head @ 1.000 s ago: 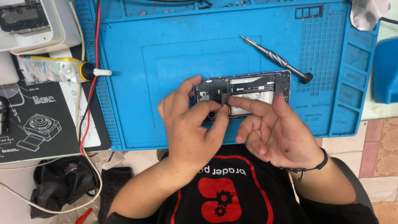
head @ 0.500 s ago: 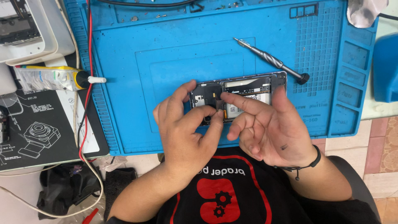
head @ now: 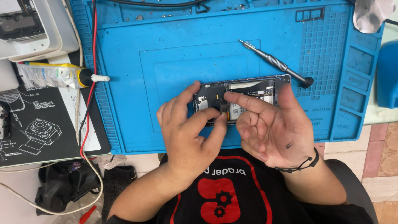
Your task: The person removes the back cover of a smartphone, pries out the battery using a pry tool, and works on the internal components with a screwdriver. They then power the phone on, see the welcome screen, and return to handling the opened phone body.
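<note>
A blue work mat (head: 166,54) covers most of the bench. A grey screwdriver (head: 273,62) lies slantwise on it toward the upper right, its black cap at the lower end. A glue tube (head: 58,76) with a black collar and white nozzle lies off the mat's left edge, beside a black sheet (head: 37,128) printed with white line drawings. A red wire (head: 93,70) runs down past the nozzle. A white cloth (head: 371,14) sits at the top right corner, a blue box (head: 387,74) below it.

Black shirt (head: 232,195) with red gear graphic; black cord bracelet (head: 300,166) on right wrist.
</note>
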Demonstrator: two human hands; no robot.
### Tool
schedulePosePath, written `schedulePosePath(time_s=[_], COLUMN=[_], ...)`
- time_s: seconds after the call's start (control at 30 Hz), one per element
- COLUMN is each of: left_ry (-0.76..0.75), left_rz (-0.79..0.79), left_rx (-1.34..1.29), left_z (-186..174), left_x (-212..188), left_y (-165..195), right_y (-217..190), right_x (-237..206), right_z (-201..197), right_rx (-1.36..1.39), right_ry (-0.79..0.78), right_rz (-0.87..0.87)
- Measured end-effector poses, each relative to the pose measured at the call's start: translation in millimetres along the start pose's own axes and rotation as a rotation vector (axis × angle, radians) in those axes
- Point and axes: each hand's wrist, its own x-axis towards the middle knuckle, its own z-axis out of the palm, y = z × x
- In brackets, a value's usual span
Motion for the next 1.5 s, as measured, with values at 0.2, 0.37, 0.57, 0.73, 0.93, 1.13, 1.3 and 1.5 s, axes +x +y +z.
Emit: schedulePosePath(time_s=[0.2, 0.37, 0.57, 0.73, 0.93, 1.13, 1.3, 1.5], left_ry=[-0.013, -0.048, -0.009, -0.009, 0.011, 0.029, 0.072, 0.112], left_rz=[-0.021, -0.029, -0.033, -0.156, -0.238, -0.413, -0.472, -0.514], left_rx=[-0.036, -0.079, -0.145, -0.350, -0.586, -0.832, -0.873, -0.929], left_z=[-3.2, -9.2, -14.8, -26.6, -28.0, -24.2, -24.8, -26.0], left_x=[2.3, 3.5, -2.2, -12.5, -25.4, -34.2, -41.7, -42.4], left_y=[-2.8, -4.3, -7.6, -18.4, -32.3, -45.4, -51.4, -54.8], right_y=[2.2, 1.9, -14.6, -33.3, -37.2, -32.1, -27.9, -31.7], right_x=[1.5, 3.8, -8.1, -21.9, -29.0, -27.9, -17.3, 4.0], right_z=[3.4, 5.6, 12.7, 18.2, 13.9, 12.6, 29.7, 47.8], right_rx=[0.029, -0.103, -0.563, -1.027, -1.194, -1.271, -1.934, -2.536], right_ry=[-0.017, 0.055, 0.244, 0.280, 0.375, 0.438, 0.491, 0.273], right_rz=[0.003, -0.014, -0.119, -0.429, -0.525, -0.558, -0.668, -0.774])
